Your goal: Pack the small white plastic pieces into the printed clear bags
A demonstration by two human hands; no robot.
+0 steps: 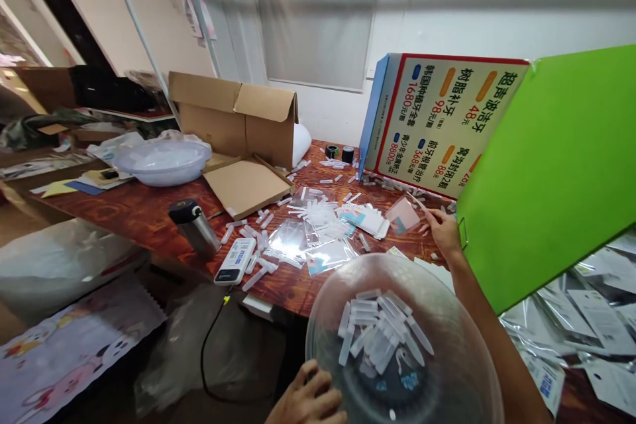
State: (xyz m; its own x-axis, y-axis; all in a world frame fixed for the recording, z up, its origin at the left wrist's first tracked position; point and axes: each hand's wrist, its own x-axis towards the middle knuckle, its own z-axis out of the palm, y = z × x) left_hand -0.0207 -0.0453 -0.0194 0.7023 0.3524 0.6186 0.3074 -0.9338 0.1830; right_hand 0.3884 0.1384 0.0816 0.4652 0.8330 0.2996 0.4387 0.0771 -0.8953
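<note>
My left hand (309,396) is closed on the near left rim of a translucent plastic basin (467,338). Inside the basin lie several frosted plastic strips (380,328), with small blue pieces at the bottom. Beyond the basin, my right hand (442,230) pinches the edge of a small clear bag (401,214) showing pink and blue. Its fingertips are partly blurred. Just left of that bag is a stack of printed cards (368,220), beside a loose heap of white plastic strips (320,212) and clear bags (288,242).
A green folded board (556,165) with a printed panel stands at right, close to my right forearm. A thermos (195,226) and a cabled white power bank (235,261) are near the left table edge. Farther back are a cardboard box (238,119) and a white basin (161,162).
</note>
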